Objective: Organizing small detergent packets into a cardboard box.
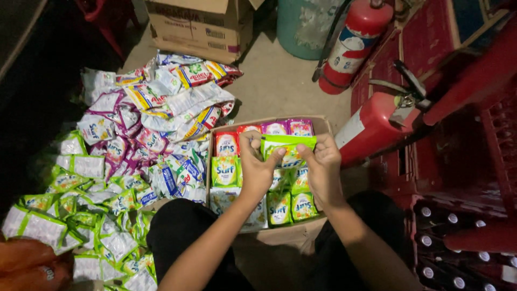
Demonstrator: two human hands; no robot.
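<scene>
Holding a strip of green sachets (287, 143) between them, the left hand (257, 167) and right hand (323, 168) pinch its ends, fingers closed on it above an open cardboard box (323, 125) packed with sachets in rows. Loose sachets (129, 161) lie heaped on the floor to the left; two red fire extinguishers (353, 46) stand, or perhaps lean, nearby.

Two red metal fire extinguishers (353, 46) are leaning by stacked red plastic bottle crates (474, 161), while a closed brown cardboard carton (196, 27) and a green plastic drum (304, 24) are standing on the concrete floor (274, 86) beyond a loose heap of purple, white and green detergent sachets (134, 140).
</scene>
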